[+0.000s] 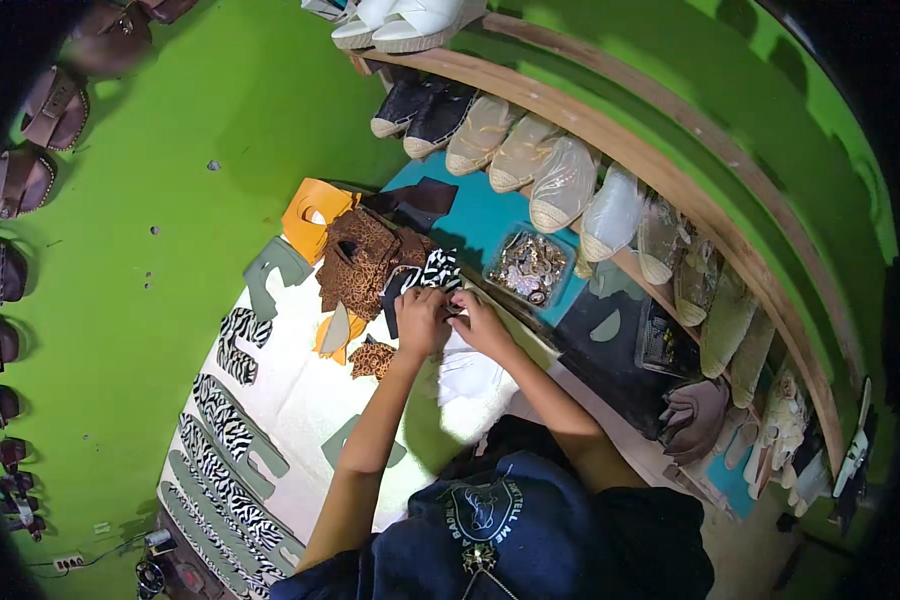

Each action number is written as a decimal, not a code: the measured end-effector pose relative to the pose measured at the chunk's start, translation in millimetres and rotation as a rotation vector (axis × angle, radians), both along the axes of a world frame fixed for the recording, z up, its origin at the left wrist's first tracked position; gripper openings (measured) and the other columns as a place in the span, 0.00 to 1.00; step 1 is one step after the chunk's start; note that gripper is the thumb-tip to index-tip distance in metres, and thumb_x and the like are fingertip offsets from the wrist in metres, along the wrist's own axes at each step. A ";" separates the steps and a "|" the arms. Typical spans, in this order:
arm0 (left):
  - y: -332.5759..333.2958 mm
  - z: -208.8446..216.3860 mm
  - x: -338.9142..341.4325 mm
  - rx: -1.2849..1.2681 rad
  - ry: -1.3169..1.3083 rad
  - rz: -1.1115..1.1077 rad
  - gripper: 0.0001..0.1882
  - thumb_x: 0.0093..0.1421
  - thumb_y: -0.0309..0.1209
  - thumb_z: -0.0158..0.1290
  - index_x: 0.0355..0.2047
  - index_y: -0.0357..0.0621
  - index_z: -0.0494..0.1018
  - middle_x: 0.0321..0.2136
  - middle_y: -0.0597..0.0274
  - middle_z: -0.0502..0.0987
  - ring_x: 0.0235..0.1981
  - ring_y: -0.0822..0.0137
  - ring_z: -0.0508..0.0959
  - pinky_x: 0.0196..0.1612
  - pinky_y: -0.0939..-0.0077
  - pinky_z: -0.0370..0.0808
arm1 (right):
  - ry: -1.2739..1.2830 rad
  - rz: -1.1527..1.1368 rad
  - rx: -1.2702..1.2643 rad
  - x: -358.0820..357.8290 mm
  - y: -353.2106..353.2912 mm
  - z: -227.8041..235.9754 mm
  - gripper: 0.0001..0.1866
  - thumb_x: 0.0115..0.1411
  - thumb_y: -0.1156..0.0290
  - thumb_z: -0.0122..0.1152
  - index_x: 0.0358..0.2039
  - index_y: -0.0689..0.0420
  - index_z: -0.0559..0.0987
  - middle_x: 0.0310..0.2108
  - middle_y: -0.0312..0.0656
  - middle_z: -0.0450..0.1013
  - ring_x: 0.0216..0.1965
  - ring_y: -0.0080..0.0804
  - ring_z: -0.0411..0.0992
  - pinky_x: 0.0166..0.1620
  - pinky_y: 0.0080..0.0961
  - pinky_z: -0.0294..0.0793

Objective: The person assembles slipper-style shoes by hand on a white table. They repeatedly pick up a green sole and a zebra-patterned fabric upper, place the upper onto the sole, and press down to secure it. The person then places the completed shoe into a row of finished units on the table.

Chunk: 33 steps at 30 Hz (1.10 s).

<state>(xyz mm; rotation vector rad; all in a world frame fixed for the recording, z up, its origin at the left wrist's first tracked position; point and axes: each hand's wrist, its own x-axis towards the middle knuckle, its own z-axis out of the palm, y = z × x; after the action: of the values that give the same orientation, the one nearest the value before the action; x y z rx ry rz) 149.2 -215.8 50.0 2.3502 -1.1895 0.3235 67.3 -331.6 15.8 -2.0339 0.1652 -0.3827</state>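
Note:
Over the far part of the white worktable [290, 370], my left hand [422, 318] and my right hand [479, 322] meet with bent fingers. Between the fingertips is something small and dark, too hidden to name. Zebra-print cut pieces [441, 268] and a black piece lie just beyond and beside my left hand. To the left sits a pile of leopard-print cut pieces [360, 262], with an orange cut piece [308, 215] behind it. White material [468, 372] lies below my right hand.
A clear box of metal ornaments [532, 265] stands on a teal surface to the right. Espadrilles [562, 185] hang along a wooden shelf [660, 130]. Zebra-print and grey-green strips [232, 440] cover the table's near left. Sandals [20, 180] line the green wall.

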 end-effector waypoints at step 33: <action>248.2 -7.4 -87.9 -0.838 0.978 0.586 0.07 0.55 0.28 0.52 0.31 0.35 0.72 0.24 0.65 0.75 0.27 0.79 0.73 0.30 0.87 0.68 | 0.153 0.560 0.238 16.6 158.8 20.5 0.12 0.52 0.76 0.57 0.38 0.63 0.71 0.24 0.37 0.69 0.23 0.20 0.67 0.26 0.19 0.67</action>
<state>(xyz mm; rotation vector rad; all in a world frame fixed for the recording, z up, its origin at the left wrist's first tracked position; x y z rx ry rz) 61.3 32.4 42.6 1.6409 0.1236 -0.1433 83.9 -172.8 36.3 -1.7797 -0.2538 0.1387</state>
